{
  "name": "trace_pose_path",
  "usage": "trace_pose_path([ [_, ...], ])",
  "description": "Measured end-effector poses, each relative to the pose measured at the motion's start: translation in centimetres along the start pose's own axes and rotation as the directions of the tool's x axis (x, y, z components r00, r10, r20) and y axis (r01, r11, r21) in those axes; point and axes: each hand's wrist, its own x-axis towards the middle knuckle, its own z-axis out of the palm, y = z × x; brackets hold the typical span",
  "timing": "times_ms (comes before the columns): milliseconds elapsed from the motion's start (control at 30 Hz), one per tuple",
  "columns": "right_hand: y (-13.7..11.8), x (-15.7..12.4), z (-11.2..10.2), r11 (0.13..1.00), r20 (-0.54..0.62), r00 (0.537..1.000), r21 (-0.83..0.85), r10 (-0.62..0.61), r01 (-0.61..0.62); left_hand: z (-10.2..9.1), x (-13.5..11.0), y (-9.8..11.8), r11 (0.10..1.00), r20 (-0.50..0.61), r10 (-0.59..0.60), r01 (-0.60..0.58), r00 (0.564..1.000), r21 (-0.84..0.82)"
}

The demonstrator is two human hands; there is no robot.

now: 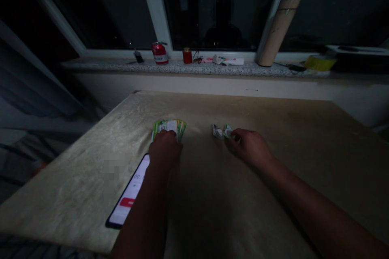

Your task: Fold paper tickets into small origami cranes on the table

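Several green printed packets (168,124) lie fanned out at the left of the table's middle. My left hand (165,147) is on their near side with curled fingers closed on them; the fingertips are mostly hidden. To the right, my right hand (251,143) pinches a small crumpled green-and-white wrapper (227,130) between thumb and fingers, at table height. Just left of it lies a second crumpled wrapper (216,131), apart from my fingers. A phone (130,194) with a lit timer screen rests beside my left forearm, which covers part of it.
The pale table (91,170) reaches nearly to the wall under the window. On the granite sill (121,64) stand a red can (159,53), a small red jar (187,55), crumpled papers (227,60), a tall tan cylinder (278,32) and a yellow item (319,63). The room is dim.
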Motion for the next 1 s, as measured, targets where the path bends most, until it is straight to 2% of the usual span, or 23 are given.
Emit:
trace_pose_path([
  [200, 0.9, -2.0, -0.9, 0.999, 0.014, 0.999, 0.029, -0.033, 0.032, 0.1, 0.4, 0.0, 0.999, 0.026, -0.040, 0.040, 0.999, 0.008],
  [367, 1.8, -3.9, -1.6, 0.994, 0.026, 0.998, 0.100, -0.056, 0.054, -0.6, 0.4, -0.2, 0.999, 0.008, -0.048, 0.048, 0.999, 0.010],
  [633, 2.8, -5.6, -0.2, 0.972, 0.010, 0.997, 0.225, -0.075, 0.071, -1.5, 0.4, -0.4, 0.998, -0.103, -0.068, 0.066, 0.992, -0.024],
  [833, 3.1, -5.8, 0.5, 0.936, 0.009, 0.997, 0.344, -0.081, 0.073, -1.2, 0.5, -0.6, 0.990, -0.192, -0.092, 0.068, 0.977, -0.127],
  [1000, 3.2, -5.8, 0.7, 0.924, 0.016, 0.998, 0.379, -0.067, 0.056, -1.0, 0.6, -1.1, 0.970, -0.242, -0.097, 0.037, 0.965, -0.241],
])
